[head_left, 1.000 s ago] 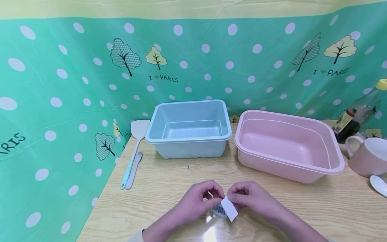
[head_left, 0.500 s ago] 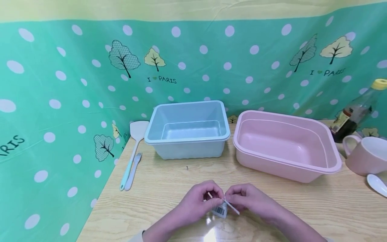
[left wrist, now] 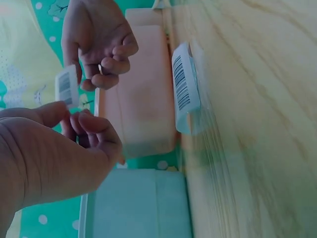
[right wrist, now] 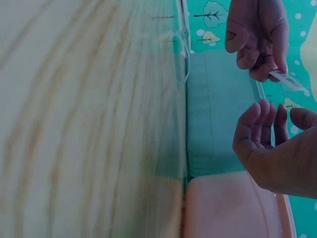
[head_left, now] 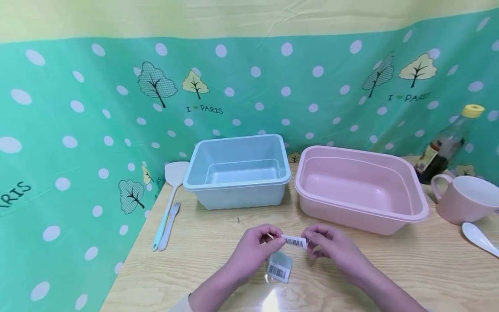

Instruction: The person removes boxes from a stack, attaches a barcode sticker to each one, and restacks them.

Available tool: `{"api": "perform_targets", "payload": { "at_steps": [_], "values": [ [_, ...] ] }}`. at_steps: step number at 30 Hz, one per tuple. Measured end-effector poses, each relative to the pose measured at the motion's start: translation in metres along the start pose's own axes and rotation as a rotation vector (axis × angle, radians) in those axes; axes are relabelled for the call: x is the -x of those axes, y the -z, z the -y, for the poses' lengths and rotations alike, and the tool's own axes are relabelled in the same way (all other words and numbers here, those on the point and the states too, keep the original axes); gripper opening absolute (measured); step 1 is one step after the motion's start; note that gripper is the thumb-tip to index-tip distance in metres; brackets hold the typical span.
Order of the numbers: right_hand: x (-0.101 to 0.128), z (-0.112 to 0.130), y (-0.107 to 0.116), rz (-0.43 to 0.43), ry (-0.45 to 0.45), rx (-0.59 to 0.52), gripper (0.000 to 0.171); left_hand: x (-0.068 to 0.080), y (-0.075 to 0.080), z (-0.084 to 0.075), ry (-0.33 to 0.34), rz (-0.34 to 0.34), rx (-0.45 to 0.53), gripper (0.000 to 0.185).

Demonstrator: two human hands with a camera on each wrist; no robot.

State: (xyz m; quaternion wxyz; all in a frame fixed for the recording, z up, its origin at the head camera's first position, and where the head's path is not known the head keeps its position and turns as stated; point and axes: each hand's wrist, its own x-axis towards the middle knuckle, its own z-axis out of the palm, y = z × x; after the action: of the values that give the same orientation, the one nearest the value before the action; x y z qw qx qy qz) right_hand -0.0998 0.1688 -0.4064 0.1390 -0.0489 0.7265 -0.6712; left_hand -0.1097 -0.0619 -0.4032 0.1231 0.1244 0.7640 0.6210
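White and oblong — the held label point(head_left: 294, 241) bears a black barcode point(left wrist: 65, 89).

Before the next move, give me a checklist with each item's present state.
1. Left hand has its grip on the white rectangular barcode label: ok, pinched at one end.
2. Right hand free of the label: ok, gap visible in right wrist view.
3. Translucent plastic barcoded packet resting on the wood-grained table: ok.
4. Packet's contents identifiable: cannot tell.
5. Blue rectangular plastic bin and pink rectangular plastic bin upright: ok.
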Motion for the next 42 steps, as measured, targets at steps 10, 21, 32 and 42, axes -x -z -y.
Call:
{"api": "perform_targets", "payload": {
  "at_steps": [10,21,32,42],
  "values": [
    [0.014,-0.004,0.009,-0.208,0.233,0.166,0.015,-0.012,-0.013,-0.007,0.043,-0.066,0.059,0.014],
    [0.021,-0.007,0.012,-0.318,0.363,0.213,0.006,-0.022,-0.031,-0.014,0.017,-0.054,0.084,0.013],
    [0.028,-0.006,0.015,-0.414,0.317,0.288,0.005,-0.034,-0.053,-0.019,-0.048,-0.039,0.049,0.011],
    [0.039,-0.012,0.033,-0.436,0.114,0.193,0.021,-0.05,-0.072,-0.016,0.019,0.064,0.014,0.017]
  ]
}}
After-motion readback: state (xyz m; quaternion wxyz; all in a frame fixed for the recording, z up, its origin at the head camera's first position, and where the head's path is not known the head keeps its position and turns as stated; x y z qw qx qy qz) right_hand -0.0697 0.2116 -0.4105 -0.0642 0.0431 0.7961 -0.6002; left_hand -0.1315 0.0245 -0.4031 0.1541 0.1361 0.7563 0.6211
